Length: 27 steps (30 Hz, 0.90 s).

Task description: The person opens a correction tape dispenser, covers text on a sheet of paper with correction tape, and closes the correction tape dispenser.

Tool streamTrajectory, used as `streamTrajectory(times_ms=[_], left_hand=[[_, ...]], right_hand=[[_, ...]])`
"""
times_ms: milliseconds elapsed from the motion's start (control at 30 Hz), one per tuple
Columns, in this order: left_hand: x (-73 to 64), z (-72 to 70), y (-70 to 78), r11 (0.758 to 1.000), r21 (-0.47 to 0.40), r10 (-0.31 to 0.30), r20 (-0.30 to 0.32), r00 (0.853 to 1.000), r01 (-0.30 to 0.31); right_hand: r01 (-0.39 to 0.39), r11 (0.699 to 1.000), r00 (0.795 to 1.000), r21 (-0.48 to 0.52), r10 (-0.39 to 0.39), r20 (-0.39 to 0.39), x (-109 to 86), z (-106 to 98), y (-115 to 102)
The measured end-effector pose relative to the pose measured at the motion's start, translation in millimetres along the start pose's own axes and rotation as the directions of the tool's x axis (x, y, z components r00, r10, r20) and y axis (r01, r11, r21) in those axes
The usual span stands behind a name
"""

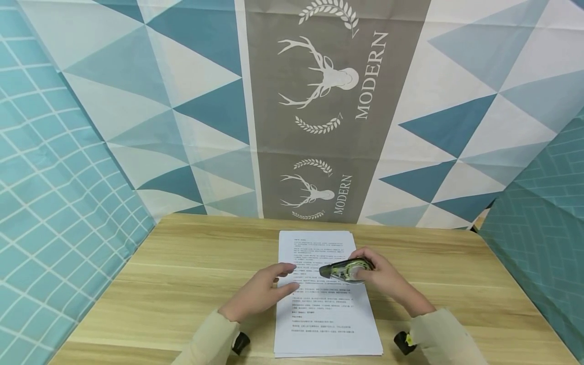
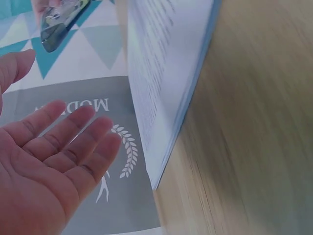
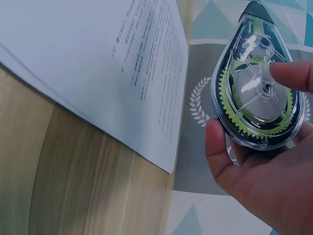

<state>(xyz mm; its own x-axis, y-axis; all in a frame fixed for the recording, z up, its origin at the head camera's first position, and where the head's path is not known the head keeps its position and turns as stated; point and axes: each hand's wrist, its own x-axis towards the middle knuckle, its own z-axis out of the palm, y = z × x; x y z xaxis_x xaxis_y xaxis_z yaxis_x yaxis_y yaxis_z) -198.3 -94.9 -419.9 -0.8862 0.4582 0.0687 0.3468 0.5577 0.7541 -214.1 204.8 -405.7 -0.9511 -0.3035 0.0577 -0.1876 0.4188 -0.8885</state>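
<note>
A correction tape dispenser (image 3: 259, 93) with a clear case, green gear wheel and dark cap is held in my right hand (image 1: 385, 279). The thumb lies on its clear face and the fingers support it from behind, as the right wrist view shows. It is raised above a stack of printed paper (image 1: 319, 324), with its capped end pointing left. My left hand (image 1: 264, 289) hovers over the paper's left edge, fingers extended and thumb apart, holding nothing. In the left wrist view its palm (image 2: 34, 181) faces the camera.
The paper lies on a wood-grain table (image 1: 191, 284). Behind the table hangs a patterned cloth (image 1: 315, 111) with deer heads and triangles. Teal tiled-pattern cloth (image 1: 55, 167) flanks the left side. Dark camera mounts (image 1: 240, 343) sit at both wrists.
</note>
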Motion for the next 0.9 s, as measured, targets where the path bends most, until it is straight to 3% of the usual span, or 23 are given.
streamTrajectory(times_ms=[433,900], left_hand=[[4.1,2.3,4.1,0.990,-0.139,-0.005,-0.046,0.999,-0.001],[7.4,12.1,8.5,0.958,-0.287,-0.018,-0.038,0.999,0.006]], right_hand=[[0.050,0.999,0.997,0.018,-0.051,0.062,1.9,10.1,-3.8],[0.072,0.996,0.993,0.051,-0.076,0.093,3.6,15.9,-9.7]])
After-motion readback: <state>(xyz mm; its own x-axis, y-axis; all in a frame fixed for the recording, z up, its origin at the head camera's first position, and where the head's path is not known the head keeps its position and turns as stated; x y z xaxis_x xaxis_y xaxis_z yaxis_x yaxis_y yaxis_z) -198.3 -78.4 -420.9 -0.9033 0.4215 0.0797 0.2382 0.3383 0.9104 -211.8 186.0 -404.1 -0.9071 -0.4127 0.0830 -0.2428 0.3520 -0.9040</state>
